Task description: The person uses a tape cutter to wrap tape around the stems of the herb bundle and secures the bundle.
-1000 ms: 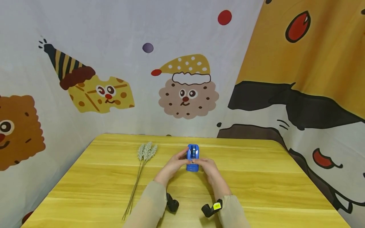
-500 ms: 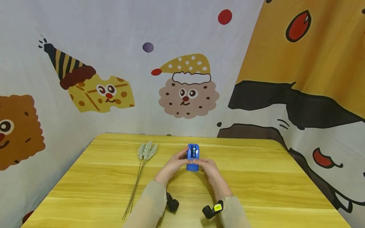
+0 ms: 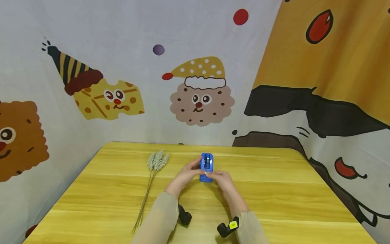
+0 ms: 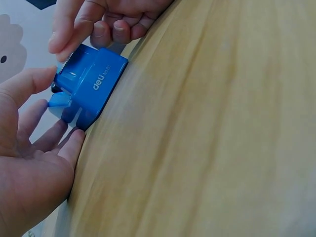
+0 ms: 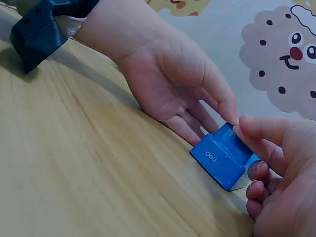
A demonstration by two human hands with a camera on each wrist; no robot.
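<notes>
A blue tape dispenser marked "deli" sits on the wooden table in front of the hands, a roll showing in its top opening. My left hand holds it from the left, fingers along its side and thumb up by the cutter. From the right, my right hand reaches over the serrated edge. Its thumb and index finger pinch together there, close to the left thumb, while its other fingers curl in. The tape end between those fingertips is mostly hidden.
Several grey-green dried stalks with seed heads lie on the wooden table left of the hands. Black wrist camera mounts stick out from both sleeves. A cartoon-printed curtain hangs behind the table's far edge.
The hands and the tape dispenser stay almost in place. The right thumb and index finger have shifted very slightly at the cutter, and the head view has tilted a little.
</notes>
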